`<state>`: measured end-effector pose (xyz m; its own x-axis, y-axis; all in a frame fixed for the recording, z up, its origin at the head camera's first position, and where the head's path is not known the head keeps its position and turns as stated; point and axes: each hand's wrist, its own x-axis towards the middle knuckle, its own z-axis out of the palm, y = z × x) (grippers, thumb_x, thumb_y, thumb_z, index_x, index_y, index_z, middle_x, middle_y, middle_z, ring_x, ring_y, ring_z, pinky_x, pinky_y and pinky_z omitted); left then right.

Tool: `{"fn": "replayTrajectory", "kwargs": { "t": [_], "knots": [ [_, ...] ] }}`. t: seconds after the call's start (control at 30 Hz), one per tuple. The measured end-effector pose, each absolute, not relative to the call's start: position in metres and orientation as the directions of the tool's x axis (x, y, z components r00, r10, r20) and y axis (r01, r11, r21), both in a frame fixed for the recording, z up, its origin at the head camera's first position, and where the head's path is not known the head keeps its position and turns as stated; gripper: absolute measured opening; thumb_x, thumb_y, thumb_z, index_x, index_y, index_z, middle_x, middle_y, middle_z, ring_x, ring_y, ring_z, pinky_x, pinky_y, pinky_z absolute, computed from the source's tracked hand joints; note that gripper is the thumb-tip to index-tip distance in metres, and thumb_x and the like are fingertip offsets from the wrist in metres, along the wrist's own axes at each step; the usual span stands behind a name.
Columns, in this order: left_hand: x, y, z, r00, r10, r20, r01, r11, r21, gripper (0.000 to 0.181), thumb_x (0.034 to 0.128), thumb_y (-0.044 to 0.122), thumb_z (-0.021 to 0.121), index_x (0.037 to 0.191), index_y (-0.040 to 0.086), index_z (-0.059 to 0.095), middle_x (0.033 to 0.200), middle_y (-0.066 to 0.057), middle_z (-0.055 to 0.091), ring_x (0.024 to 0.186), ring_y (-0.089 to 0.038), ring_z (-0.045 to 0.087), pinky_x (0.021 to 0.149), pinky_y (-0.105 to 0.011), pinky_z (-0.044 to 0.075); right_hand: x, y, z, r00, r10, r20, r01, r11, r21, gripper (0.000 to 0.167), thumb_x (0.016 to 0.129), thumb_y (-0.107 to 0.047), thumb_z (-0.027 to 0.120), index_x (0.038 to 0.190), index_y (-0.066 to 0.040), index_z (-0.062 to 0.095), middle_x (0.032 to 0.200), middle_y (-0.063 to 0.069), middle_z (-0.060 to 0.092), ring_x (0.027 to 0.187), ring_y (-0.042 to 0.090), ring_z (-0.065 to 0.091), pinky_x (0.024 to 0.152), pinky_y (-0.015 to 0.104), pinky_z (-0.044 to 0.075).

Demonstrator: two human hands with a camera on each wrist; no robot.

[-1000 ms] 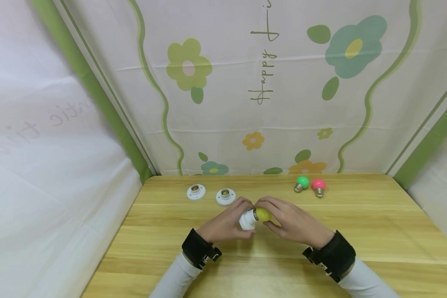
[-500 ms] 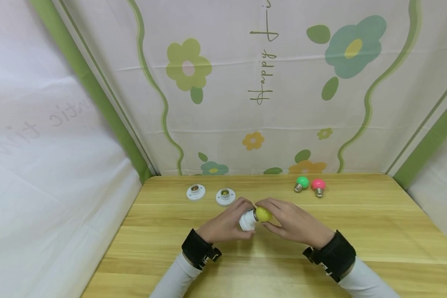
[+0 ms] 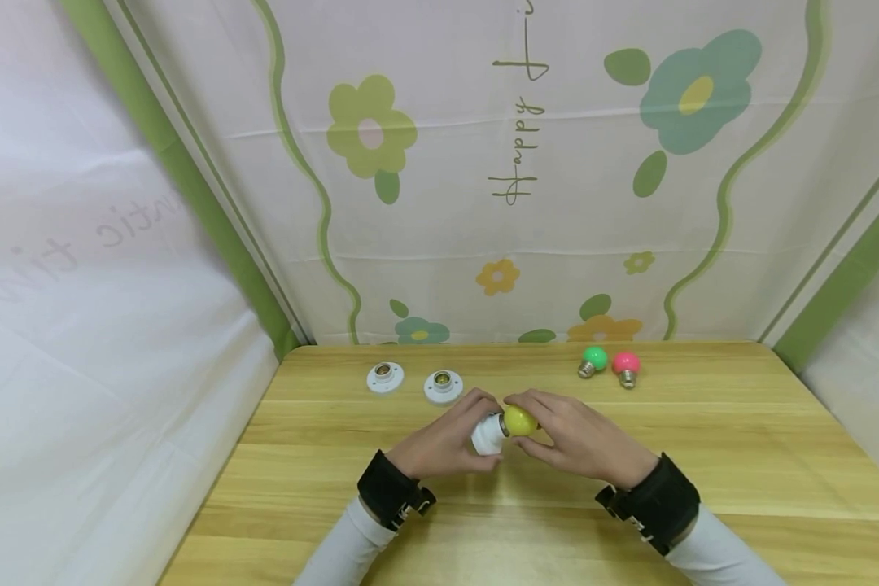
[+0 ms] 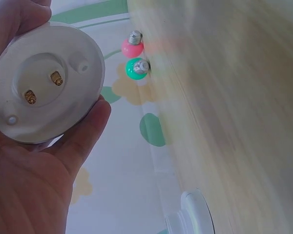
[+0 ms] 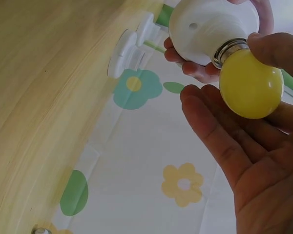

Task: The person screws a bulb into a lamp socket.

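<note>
A white curtain [image 3: 439, 212], printed with flowers and sideways lettering, rises beyond the yellow bulb [image 3: 520, 422], and a wooden table [image 3: 762, 464] spreads beneath it. Pale sleeves [image 3: 352, 541] come in from the near side of the yellow bulb. The right hand [image 3: 579, 435], to its right, pinches the globe: the thumb lies close to the bulb's neck, and the fingers reach along the opposite side. The left hand [image 3: 450, 439], to its left, grips a white lamp socket [image 3: 487, 435] by the round base, thumb at one edge, fingers curled at the other. Black wrist straps [image 3: 662, 505] sit nearer than the yellow bulb, one on either side. Two loose sockets [image 3: 443, 387] lie beyond and left of the yellow bulb, well apart from it. A pink bulb [image 3: 626, 365] and a green bulb [image 3: 595, 357] lie beyond and right of it, just beside each other. The yellow bulb's metal base [image 5: 229, 50] meets the held socket's opening; part of the metal shows. Facing away from the yellow bulb, the socket's underside bears two brass contacts [image 4: 56, 78].
</note>
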<state>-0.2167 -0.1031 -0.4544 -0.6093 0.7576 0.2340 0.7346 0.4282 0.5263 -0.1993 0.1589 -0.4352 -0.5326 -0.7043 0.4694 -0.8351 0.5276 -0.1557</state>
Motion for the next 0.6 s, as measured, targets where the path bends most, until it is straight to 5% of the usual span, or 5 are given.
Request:
{"fn": "replayTrajectory", "kwargs": {
  "t": [0.2,0.4,0.6],
  "knots": [
    [-0.2167,-0.1029,-0.4555,-0.616,0.755,0.225,0.724,0.43,0.54,0.051,0.0934,0.023,0.081,0.136,0.014,0.055,0.134,-0.001,0.05,0.113,-0.009,0.051,0.094,-0.018,0.052,-0.202,0.1587,-0.4362,-0.497,-0.7,0.513,-0.854,0.499,-0.146,0.059,0.092,-0.023,0.085,0.142,-0.005,0.058,0.14,0.009,0.062,0.116,0.018,0.071,0.09,0.031,0.063],
    [-0.2167,-0.1034,-0.4548,-0.62,0.75,0.232,0.723,0.43,0.541,0.051,0.0934,0.024,0.081,0.136,0.015,0.055,0.134,0.0,0.05,0.111,-0.009,0.052,0.091,-0.018,0.053,-0.2037,0.1594,-0.4362,-0.444,-0.714,0.542,-0.883,0.451,-0.13,0.048,0.092,-0.02,0.085,0.134,-0.011,0.064,0.13,0.002,0.063,0.104,0.011,0.069,0.084,0.025,0.062],
    [-0.2168,-0.1033,-0.4544,-0.614,0.753,0.235,0.73,0.429,0.532,0.051,0.0937,0.025,0.081,0.136,0.014,0.055,0.134,-0.001,0.051,0.112,-0.009,0.051,0.093,-0.018,0.052,-0.2036,0.16,-0.4352,-0.423,-0.723,0.545,-0.893,0.433,-0.119,0.058,0.084,-0.013,0.09,0.135,-0.009,0.063,0.131,0.003,0.063,0.109,0.015,0.069,0.089,0.029,0.062]
  ]
}}
